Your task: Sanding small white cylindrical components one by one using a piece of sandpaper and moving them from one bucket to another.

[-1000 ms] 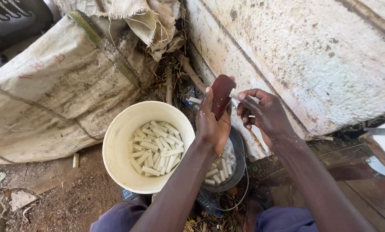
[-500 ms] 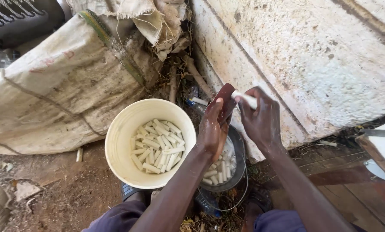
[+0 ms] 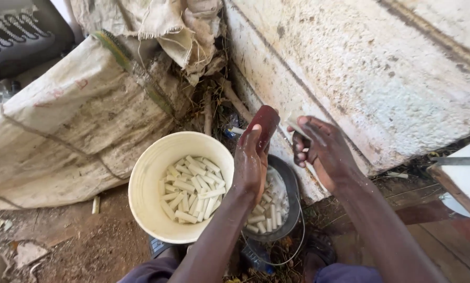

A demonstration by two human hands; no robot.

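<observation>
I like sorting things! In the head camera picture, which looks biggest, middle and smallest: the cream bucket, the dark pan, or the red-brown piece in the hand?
1. Cream bucket, biggest.
2. Dark pan, partly hidden behind the left hand.
3. Red-brown piece, smallest, though it is held nearer the camera.

Left hand [image 3: 249, 165] raised, fingers closed, pointing to 12 o'clock. Right hand [image 3: 321, 149] at its 3 o'clock, fingers curled, forearm extending to 5 o'clock.

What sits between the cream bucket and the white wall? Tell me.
In the head view, a dark metal pot of pale cut sticks sits there, with the left hand holding a dark red piece above it.
</observation>
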